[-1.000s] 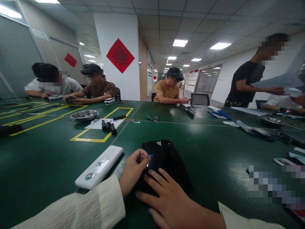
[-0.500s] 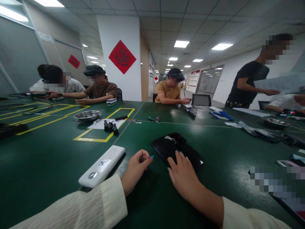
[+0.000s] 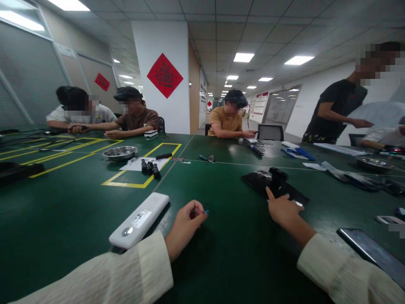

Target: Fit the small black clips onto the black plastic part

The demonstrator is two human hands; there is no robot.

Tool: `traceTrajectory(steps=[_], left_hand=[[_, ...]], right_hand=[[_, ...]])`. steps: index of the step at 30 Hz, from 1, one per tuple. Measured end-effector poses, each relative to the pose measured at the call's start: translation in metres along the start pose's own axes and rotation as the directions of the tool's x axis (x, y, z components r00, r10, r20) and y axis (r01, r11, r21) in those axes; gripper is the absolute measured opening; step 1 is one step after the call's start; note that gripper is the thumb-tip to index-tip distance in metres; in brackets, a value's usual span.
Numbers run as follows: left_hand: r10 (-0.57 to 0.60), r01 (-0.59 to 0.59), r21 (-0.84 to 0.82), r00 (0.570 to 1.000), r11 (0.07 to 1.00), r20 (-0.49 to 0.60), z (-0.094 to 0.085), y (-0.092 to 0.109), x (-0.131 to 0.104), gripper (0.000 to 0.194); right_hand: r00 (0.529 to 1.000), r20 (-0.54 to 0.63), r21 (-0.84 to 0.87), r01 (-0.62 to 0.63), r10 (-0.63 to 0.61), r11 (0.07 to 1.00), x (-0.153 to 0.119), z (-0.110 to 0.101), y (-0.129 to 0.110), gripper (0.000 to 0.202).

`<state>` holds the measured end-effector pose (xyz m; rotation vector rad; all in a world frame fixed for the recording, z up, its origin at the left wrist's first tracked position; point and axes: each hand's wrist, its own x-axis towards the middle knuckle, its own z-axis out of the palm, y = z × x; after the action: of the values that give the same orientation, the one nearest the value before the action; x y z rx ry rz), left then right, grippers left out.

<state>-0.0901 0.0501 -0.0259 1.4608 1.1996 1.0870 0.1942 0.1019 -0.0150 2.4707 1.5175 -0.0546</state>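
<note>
Curled loosely on the green table, my left hand [image 3: 187, 223] has its thumb against the bent fingers; nothing shows between them. A long white device [image 3: 144, 217] with a paper label and a round silvery spot lies left of that hand. My right hand [image 3: 286, 207] reaches out to the right, its fingers apart and touching the near side of a flat black pouch-like thing [image 3: 253, 181]. On top of the pouch sits a bulky black piece [image 3: 278, 174] whose kind I cannot make out. Part of the pouch is hidden under my fingers.
The green table [image 3: 221, 253] carries a metal bowl [image 3: 119, 153], small black cylinders [image 3: 150, 168] on white paper, green-handled pliers [image 3: 207, 158] and yellow tape [image 3: 126, 185]. A phone [image 3: 370, 251] lies at the right. Several people sit across; one person [image 3: 338, 105] stands holding paper.
My right hand has moved right and away from me, and the black pouch has shifted the same way with it. The left hand keeps its curled pose. The view has turned slightly.
</note>
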Motion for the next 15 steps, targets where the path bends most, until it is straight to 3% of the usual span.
traceTrajectory(steps=[6,10,15], left_hand=[[0.013,-0.013,-0.02,1.0,1.0,0.008,0.001,0.001,-0.001,0.015],[0.027,-0.029,-0.096,0.999,0.995,-0.018,0.002,-0.004,0.001,0.025],[0.038,-0.039,-0.041,0.999,0.998,-0.028,0.001,-0.009,0.002,0.024]], right_hand=[[0.991,0.047,0.055,-0.128,0.126,0.99,0.036,-0.002,0.037,0.051],[0.982,0.034,0.099,-0.187,0.184,0.977,0.052,-0.006,0.06,0.053],[0.966,0.021,0.15,-0.257,0.256,0.955,0.068,-0.005,0.08,0.059]])
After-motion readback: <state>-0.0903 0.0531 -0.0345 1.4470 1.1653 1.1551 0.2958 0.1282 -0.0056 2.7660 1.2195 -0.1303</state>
